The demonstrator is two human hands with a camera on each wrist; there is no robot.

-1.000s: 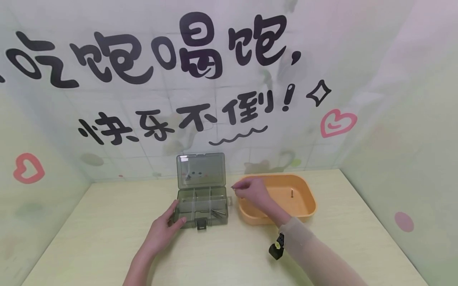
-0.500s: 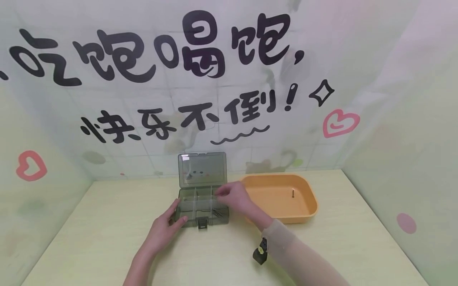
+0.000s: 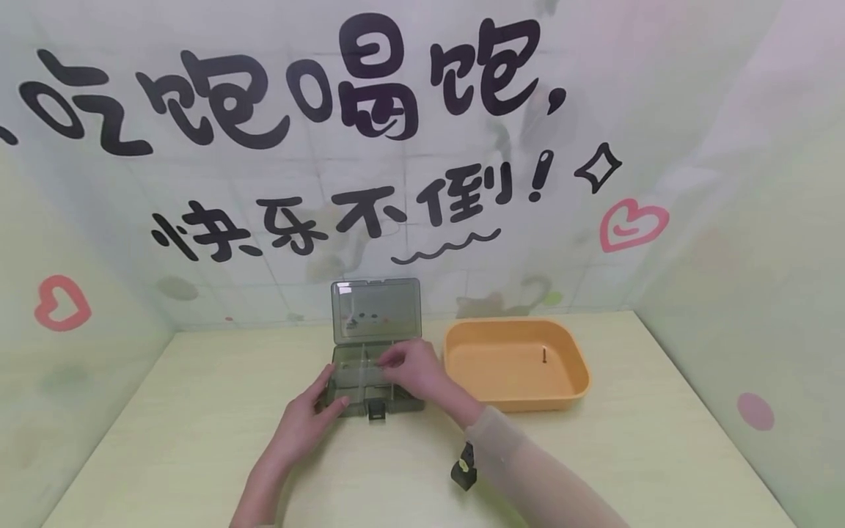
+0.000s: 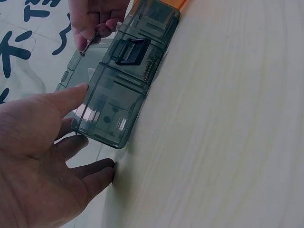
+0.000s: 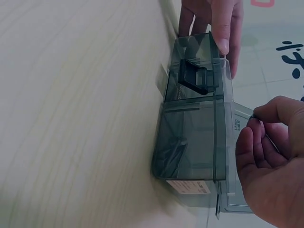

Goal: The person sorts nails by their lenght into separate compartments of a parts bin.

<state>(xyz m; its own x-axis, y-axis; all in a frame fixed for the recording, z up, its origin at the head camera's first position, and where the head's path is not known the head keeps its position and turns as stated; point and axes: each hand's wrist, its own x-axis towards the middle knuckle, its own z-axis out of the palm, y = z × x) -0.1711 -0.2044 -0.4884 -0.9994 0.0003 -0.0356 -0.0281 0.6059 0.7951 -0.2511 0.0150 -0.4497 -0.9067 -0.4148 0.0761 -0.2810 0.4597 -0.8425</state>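
A grey see-through compartment box [image 3: 348,378] stands on the table with its lid [image 3: 376,312] raised at the back. My left hand [image 3: 306,422] holds the box's left side, thumb at the front edge and fingers behind. Over the box's back middle or right compartments is my right hand [image 3: 419,370]; a small screw [image 4: 88,43] pokes from its pinched fingertips in the left wrist view. Through the front wall, another screw [image 4: 148,70] shows in the middle compartment. Dark slim pieces [image 5: 173,156] lie in the front right one. My right hand hides part of the compartments.
An orange tray [image 3: 508,405] sits just right of the box, with one screw [image 3: 544,355] in it. A black latch [image 3: 376,409] hangs at the box's front. A printed wall [image 3: 264,293] stands behind, with side walls at left and right.
My right hand has come left from the orange tray to above the box, carrying the screw. My left hand keeps its hold on the box.
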